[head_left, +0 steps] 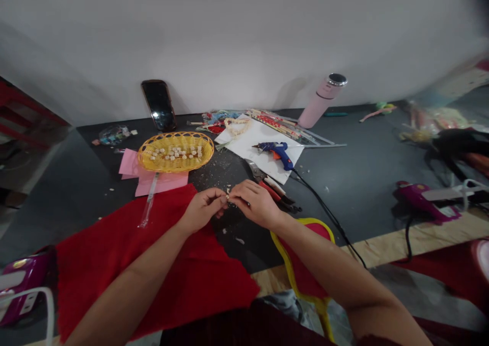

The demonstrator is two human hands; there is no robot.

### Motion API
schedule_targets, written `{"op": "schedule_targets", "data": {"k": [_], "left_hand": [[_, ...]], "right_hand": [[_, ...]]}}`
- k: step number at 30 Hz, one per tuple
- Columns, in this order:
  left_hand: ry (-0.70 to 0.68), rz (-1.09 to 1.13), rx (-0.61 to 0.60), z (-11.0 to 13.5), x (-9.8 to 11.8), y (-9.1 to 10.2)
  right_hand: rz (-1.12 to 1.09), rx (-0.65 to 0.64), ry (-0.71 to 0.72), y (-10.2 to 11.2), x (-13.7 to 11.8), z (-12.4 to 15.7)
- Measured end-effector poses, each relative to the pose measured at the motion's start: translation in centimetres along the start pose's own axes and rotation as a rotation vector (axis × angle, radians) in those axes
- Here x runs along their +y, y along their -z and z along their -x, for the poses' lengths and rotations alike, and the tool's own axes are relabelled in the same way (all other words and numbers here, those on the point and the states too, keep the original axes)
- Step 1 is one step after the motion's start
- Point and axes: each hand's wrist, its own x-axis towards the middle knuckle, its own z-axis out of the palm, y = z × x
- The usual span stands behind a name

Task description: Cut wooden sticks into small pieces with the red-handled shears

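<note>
Pale small piece (228,197) pinched between both hands, above dark tabletop (355,173), beside edge of red cloth (194,264). Left hand (204,207): fingers narrow, tips holding piece. Right hand (256,202): fingers also narrow, meeting at same piece. Yellow wicker basket (183,164) with pale bits (178,153) beyond left hand, overlapping pink paper (171,185). Blue glue gun (280,154) on white sheet (244,149); red-handled pliers (276,187) just beside right hand.
</note>
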Motion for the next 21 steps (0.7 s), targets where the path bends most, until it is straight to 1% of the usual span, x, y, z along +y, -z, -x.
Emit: {"op": "schedule_targets", "data": {"k": [9,13,18,21], "left_hand": [[0.01,-0.015,-0.019,0.06,0.22,-0.02],[0.027,0.005,-0.009,0.04,0.11,-0.03],[0.034,0.022,-0.019,0.01,0.23,0.02],[0.042,0.015,-0.027,0.02,0.35,0.02]], "right_hand": [[-0.026,-0.066,-0.044,0.03,0.32,0.15],[-0.064,-0.044,-0.096,-0.05,0.42,0.25],[-0.12,-0.045,-0.068,-0.15,0.57,0.39],[-0.115,-0.042,-0.049,-0.19,0.59,0.41]]}}
